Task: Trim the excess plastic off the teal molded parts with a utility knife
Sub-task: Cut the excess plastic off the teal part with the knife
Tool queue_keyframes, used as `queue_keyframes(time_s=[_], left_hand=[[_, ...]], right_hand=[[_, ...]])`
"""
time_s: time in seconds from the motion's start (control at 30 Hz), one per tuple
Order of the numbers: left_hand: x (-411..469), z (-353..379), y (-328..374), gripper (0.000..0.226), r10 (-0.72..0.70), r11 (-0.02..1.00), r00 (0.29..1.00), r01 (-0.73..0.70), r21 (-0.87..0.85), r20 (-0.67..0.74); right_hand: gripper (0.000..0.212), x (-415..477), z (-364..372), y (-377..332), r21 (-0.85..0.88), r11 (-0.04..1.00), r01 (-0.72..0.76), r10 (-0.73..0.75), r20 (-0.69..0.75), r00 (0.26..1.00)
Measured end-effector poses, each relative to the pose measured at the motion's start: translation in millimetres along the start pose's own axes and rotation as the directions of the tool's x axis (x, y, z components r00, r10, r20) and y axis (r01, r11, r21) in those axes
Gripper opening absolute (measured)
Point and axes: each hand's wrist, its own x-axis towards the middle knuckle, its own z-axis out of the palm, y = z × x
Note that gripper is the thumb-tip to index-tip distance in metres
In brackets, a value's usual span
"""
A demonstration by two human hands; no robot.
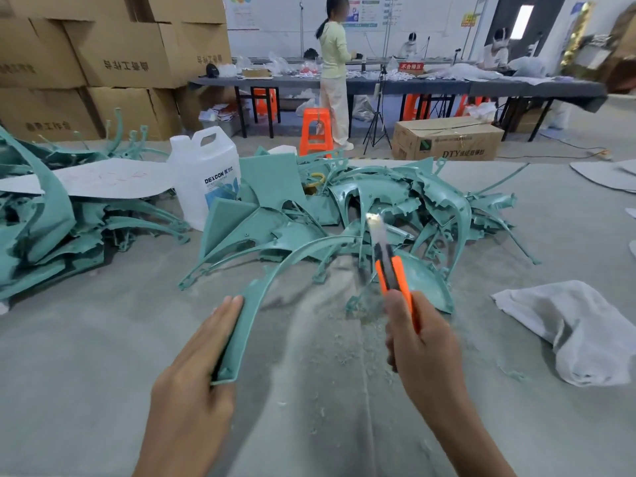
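Observation:
My left hand point(198, 370) holds the near end of a long curved teal molded part point(253, 297), which arcs up and away to the right. My right hand point(418, 342) grips an orange and black utility knife point(392, 270) with its blade pointing up and away, off the part. Behind them lies a heap of teal molded parts point(378, 208). Teal shavings point(344, 352) are scattered on the grey cloth between my hands.
A second teal heap point(51, 222) lies at the left under a grey sheet. A white jug point(206, 173) stands between the heaps. A crumpled grey rag point(585, 332) is at the right. Cardboard boxes, an orange stool and people at a long table are behind.

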Motion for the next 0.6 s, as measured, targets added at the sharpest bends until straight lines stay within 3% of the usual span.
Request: queue_keyframes(time_s=[0.13, 0.2, 0.4, 0.47, 0.53, 0.6], left_hand=[[-0.5, 7.0, 7.3, 0.09, -0.04, 0.999, 0.998, 0.039, 0.022, 0.045], [-1.1, 6.5, 9.1, 0.094, -0.055, 0.998, 0.997, 0.055, 0.01, 0.059], [-11.5, -4.5, 0.4, 0.084, 0.088, 0.995, 0.994, -0.091, 0.048, 0.062], [-14.8, -5.1, -5.5, 0.067, 0.002, 0.997, 0.999, 0.002, -0.076, 0.043], [-13.6, -3.9, -8.3, 0.023, -0.126, 0.945, 0.99, 0.14, -0.297, 0.067], [-8.9, 0.0, -12.7, 0.026, -0.281, 0.809, 0.947, 0.32, -0.493, 0.153]], right_hand=[[0.047, -46.9, 18.8, -18.1, -0.045, 0.968, 0.249, -0.214, 0.379, 0.9], [0.053, -44.8, 23.4, -14.6, -0.096, 0.957, 0.272, -0.208, 0.423, 0.882], [0.043, 22.2, 3.9, 12.9, -0.245, 0.964, 0.107, -0.065, 0.172, 0.983], [0.044, 43.0, -6.5, 31.4, -0.351, 0.936, 0.02, -0.002, 0.052, 0.999], [0.047, 48.6, -11.3, 54.7, -0.297, 0.948, -0.118, 0.103, -0.065, 0.993], [0.047, 38.8, -9.6, 73.0, -0.135, 0.975, -0.179, 0.166, -0.102, 0.981]])
